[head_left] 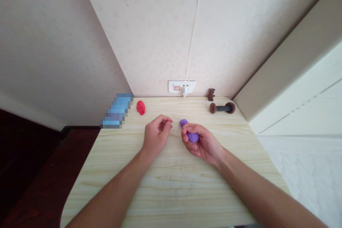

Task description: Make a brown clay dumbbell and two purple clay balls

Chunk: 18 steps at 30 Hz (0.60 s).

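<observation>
My right hand point(201, 143) is curled around a lump of purple clay point(192, 136) just above the light wooden table point(165, 178). A second small purple piece point(183, 122) lies on the table right behind its fingers. My left hand point(156, 135) rests on the table a little to the left, its fingers curled in with thumb and fingertips pinched together; anything between them is too small to make out. A red clay lump point(140, 107) lies farther back to the left.
A small dumbbell with brown ends point(222, 108) lies at the back right, with a tiny brown figure point(211, 94) behind it. A wall socket point(181, 86) sits at the table's back edge. A blurred blue object point(117, 111) lies at the back left corner.
</observation>
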### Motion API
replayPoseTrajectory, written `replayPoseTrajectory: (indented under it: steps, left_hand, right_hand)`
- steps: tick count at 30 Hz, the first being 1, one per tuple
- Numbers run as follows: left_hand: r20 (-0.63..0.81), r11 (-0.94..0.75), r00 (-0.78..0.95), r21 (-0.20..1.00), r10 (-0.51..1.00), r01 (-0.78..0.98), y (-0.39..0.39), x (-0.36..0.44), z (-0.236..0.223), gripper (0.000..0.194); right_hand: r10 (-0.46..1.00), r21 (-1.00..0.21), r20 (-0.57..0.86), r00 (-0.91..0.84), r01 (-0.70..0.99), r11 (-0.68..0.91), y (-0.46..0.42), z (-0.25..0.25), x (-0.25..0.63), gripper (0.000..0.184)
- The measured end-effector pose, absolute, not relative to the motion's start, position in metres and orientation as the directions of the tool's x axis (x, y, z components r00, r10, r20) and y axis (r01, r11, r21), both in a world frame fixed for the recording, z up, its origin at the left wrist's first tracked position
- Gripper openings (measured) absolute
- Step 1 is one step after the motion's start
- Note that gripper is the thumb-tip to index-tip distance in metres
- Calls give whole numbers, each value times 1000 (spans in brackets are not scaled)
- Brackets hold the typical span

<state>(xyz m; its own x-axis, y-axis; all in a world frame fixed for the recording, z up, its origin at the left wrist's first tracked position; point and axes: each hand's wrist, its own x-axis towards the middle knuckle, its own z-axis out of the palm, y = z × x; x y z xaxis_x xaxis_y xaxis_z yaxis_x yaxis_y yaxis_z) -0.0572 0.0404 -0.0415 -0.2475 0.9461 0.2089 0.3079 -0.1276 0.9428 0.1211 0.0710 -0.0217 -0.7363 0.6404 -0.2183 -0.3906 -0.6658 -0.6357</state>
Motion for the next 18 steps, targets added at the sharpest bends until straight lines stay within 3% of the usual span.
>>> replayPoseTrajectory:
  steps: [2,6,8,11,14,18]
  left_hand:
    - [209,-127,-248,942,946,309,41,-57,-42,11]
    - [209,-128,-246,943,947,306,42,-57,-43,12]
    - [208,-129,-244,944,947,304,43,-57,-43,12]
    - [206,-126,-245,944,948,306,44,-57,-43,12]
    - [207,-127,-244,942,947,310,43,-57,-43,12]
    - [205,-123,-244,941,948,314,42,-58,-41,13]
  right_hand:
    - [629,-619,-246,-738,-380,-688,72,-21,123,10]
    - [637,-607,-263,-724,-389,-693,70,-19,124,39]
    - [646,-615,-263,-716,-392,-684,68,-19,124,45]
    - [672,-628,-244,-699,-414,-659,65,-17,121,41]
    - [680,-613,-193,-707,-454,-646,64,-16,118,22]
    - [677,-651,-137,-723,-450,-612,65,-20,116,23]
